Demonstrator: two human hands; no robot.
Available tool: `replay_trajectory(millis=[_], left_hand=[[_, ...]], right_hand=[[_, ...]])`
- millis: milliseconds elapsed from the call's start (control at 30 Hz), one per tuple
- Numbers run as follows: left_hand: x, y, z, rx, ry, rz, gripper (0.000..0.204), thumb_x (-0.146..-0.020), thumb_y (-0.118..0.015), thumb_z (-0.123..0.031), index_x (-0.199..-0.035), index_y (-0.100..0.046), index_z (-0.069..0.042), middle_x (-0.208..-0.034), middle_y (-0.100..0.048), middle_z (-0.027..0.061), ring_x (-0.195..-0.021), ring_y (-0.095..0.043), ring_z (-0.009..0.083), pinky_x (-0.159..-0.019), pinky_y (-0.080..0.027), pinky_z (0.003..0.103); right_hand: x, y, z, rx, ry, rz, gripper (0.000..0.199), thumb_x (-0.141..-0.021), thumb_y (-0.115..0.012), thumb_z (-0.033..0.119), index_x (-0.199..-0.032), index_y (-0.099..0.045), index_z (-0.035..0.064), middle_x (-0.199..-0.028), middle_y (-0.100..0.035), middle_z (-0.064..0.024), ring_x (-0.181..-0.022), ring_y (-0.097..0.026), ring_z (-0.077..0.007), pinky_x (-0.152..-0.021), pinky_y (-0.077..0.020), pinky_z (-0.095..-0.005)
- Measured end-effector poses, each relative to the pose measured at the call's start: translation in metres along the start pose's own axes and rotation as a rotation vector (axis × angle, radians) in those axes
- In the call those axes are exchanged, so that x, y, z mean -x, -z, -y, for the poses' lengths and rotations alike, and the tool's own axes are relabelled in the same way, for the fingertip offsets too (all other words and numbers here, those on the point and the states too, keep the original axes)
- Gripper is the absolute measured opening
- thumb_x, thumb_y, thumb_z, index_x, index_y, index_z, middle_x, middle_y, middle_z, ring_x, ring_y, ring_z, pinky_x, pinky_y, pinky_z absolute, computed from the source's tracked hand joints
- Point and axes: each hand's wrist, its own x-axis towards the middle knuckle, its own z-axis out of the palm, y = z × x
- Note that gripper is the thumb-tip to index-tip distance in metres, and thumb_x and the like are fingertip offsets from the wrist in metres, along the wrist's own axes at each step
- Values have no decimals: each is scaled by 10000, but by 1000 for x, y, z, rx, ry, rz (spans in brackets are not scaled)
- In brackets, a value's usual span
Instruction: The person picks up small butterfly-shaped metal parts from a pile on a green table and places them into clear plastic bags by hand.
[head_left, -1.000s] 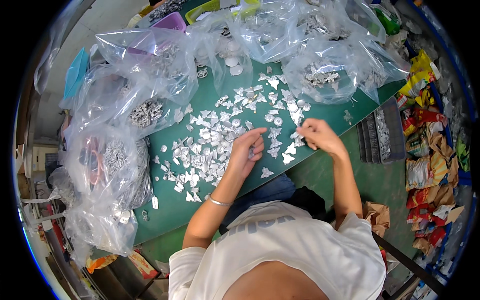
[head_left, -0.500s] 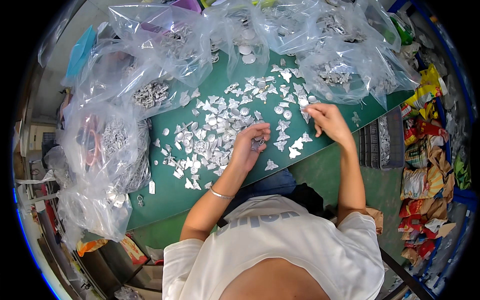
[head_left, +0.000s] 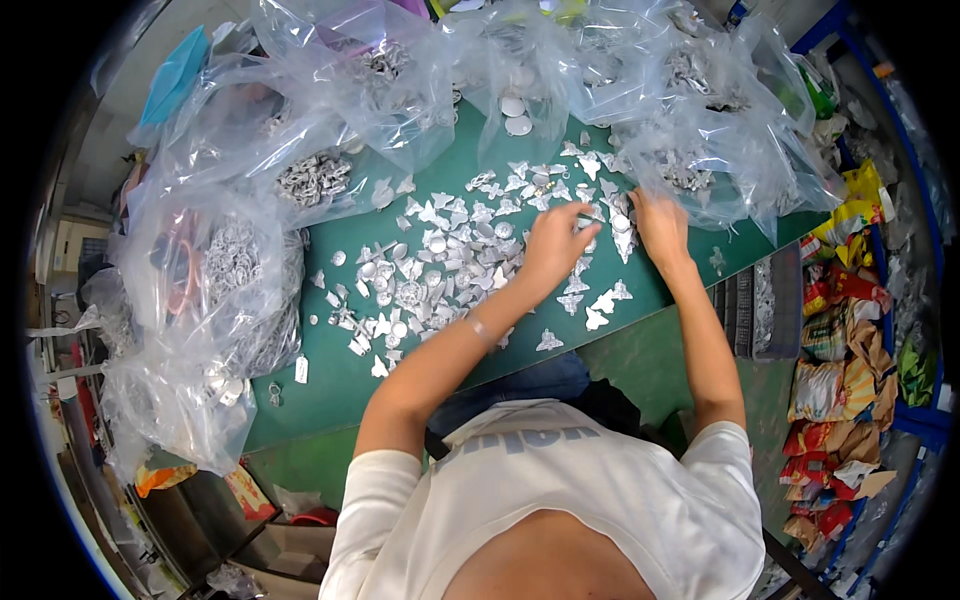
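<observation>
Flat silver metal pieces, many butterfly-shaped and some round, lie in a wide loose pile [head_left: 450, 245] on the green tabletop [head_left: 350, 395]. My left hand [head_left: 560, 243] is over the pile's right side, fingers curled and thumb toward the right; what they hold is too small to make out. Close by on the right, my right hand [head_left: 660, 228] has its fingertips drawn together at the far end of a short row of silver pieces [head_left: 622, 230]. Whatever they pinch is hidden. Several butterfly-shaped pieces [head_left: 603, 308] lie nearer the table's front edge, below both hands.
Clear plastic bags of metal parts line the table's back and left side, including one bag [head_left: 235, 270] at left and another [head_left: 690, 165] at right. A dark crate [head_left: 765, 300] stands beyond the right edge. Coloured packets [head_left: 825, 380] fill a blue-framed shelf.
My left hand has moved away from me and to the right, across the pile toward the right hand. My right hand has shifted slightly farther away, its fingers now pointing away from me.
</observation>
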Motion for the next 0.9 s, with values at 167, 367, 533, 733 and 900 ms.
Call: replay_trajectory(millis=[167,367,533,733,900], left_hand=[[-67,-20,2,-505,-270,175,227,-772,-626,-203,-935,-610,-47,-864,-588,160,-662,-610,349,-589,-496,414],[-72,-20,13,-677,-518,262,77,-753,-536,-73,-785,-557,-7,-837,-573,150,-649,-626,302,-540,-504,377],[-71,-20,20,-664,-543,195,58,-754,-526,-63,-776,-555,-17,-789,-583,130,-640,-625,294,-535,-500,375],[-63,-7,13,-346,-320,1,145,-817,-541,-138,-818,-561,5,-744,-590,162,-622,-607,310,-555,-483,398],[-27,16,-13,431,527,332,321,-860,-568,-323,-805,-540,-8,-613,-522,70,-476,-490,160,-388,-369,266]], right_hand=[[11,9,2,-458,-202,-37,228,-845,-553,204,-732,-553,7,-662,-544,-179,-567,-530,-338,-530,-425,-407],[26,31,9,-1629,-741,278,237,-900,-525,197,-717,-472,56,-537,-382,17,-418,-405,-88,-360,-263,-211],[24,32,21,-1390,-682,290,257,-896,-539,215,-698,-484,60,-521,-378,39,-420,-381,-53,-361,-240,-199],[24,31,37,-1268,-601,315,251,-878,-569,190,-682,-522,41,-510,-419,45,-416,-376,-38,-369,-232,-197],[29,28,44,-1374,-525,275,219,-877,-567,187,-730,-561,25,-516,-435,38,-419,-380,-38,-377,-242,-196]])
